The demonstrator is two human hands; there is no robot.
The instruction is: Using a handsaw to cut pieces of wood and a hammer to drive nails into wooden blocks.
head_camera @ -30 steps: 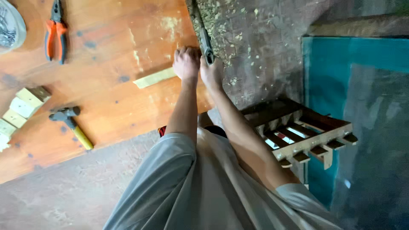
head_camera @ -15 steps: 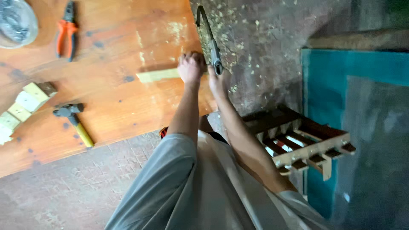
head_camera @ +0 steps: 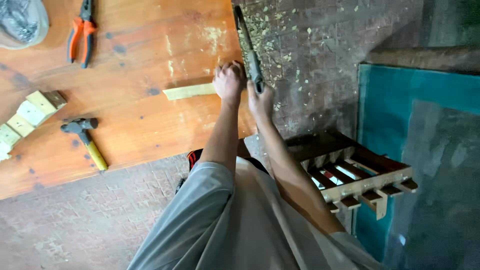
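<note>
My left hand is closed over the end of a pale wooden strip and presses it on the orange-brown wooden table near its edge. My right hand grips the handle of a dark long-bladed tool. The blade runs along the table's edge, just beside my left hand. Pale wood chips lie scattered on the brick floor beyond the edge.
On the table lie orange-handled pliers, a hammer with a yellow handle, several pale wood blocks and a grey bundle. A slatted wooden crate stands on the floor by my right arm, next to a teal panel.
Both hands keep their hold at the table's edge. The blade has shifted slightly along the edge, and the view has drifted a little.
</note>
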